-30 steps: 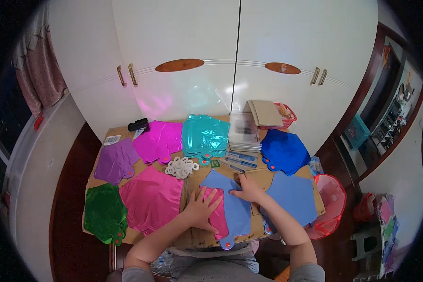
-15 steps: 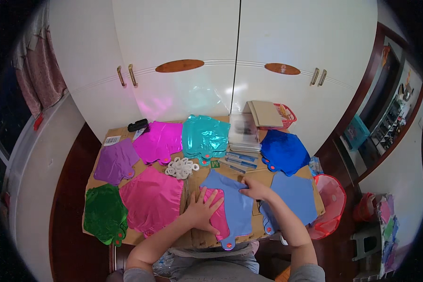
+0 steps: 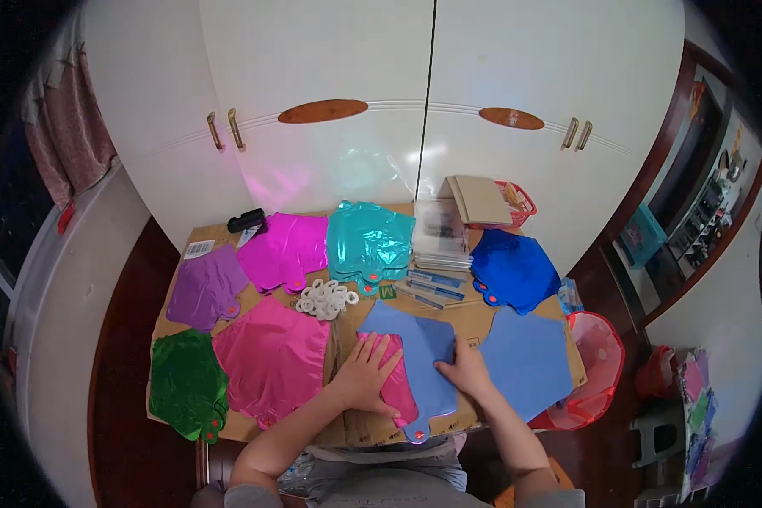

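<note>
Head view: left hand (image 3: 366, 372) lies flat, fingers spread, on the pink balloon (image 3: 395, 391), right hand (image 3: 464, 371) presses the light-blue balloon (image 3: 421, 356) at lower centre, neither gripping; stacking step, next needs edges aligned.

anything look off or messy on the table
Mostly tidy: the foil balloons lie flat in separate colour piles. One oddity: a light blue balloon lies over a pink one under both hands, and its tail overhangs the cardboard's near edge.

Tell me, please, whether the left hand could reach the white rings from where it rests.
Probably yes: the left hand lies flat on a pink balloon, and only bare cardboard separates it from the white rings.
</note>
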Tool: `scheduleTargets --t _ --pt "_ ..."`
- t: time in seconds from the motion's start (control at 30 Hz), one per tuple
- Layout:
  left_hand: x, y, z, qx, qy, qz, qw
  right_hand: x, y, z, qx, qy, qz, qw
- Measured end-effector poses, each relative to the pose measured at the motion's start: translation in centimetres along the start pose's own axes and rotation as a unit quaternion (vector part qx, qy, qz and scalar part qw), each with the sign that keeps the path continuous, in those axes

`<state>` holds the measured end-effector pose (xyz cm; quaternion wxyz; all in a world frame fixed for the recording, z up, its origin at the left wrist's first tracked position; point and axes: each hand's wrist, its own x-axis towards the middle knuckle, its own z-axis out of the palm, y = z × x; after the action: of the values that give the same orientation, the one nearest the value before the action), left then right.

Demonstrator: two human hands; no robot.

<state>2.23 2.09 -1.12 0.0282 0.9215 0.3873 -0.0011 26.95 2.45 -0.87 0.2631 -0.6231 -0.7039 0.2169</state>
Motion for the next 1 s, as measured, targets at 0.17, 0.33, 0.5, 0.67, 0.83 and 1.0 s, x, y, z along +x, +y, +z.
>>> scheduleTargets --t 0.17,0.33,0.5,0.67,0.83,1.0 --pt "-0.1 0.0 -0.1 0.001 0.007 0.006 1.0 -3.4 -0.1 1.3 0.016 -0.078 0.048 0.996" --pt "0.0 -0.4 0.6 0.013 0.018 0.016 1.0 -4.8 -3.1 4.4 0.017 0.035 -0.114 0.993" --pt "0.0 -0.5 0.2 0.004 -0.02 0.023 1.0 -5.3 -5.0 6.4 -0.131 0.026 -0.154 0.979" --pt "0.2 -2.2 2.3 -0.031 0.028 0.057 0.997 -5.6 -5.2 6.7 -0.202 0.024 -0.191 0.96" --pt "1.6 -3.9 3.2 -0.369 0.21 -0.082 0.902 -5.6 -5.0 7.1 -0.22 0.026 -0.178 0.959" --pt "2.9 -4.6 2.0 -0.351 0.189 -0.152 0.904 -5.7 -5.0 7.4 -0.216 0.038 -0.189 0.957"
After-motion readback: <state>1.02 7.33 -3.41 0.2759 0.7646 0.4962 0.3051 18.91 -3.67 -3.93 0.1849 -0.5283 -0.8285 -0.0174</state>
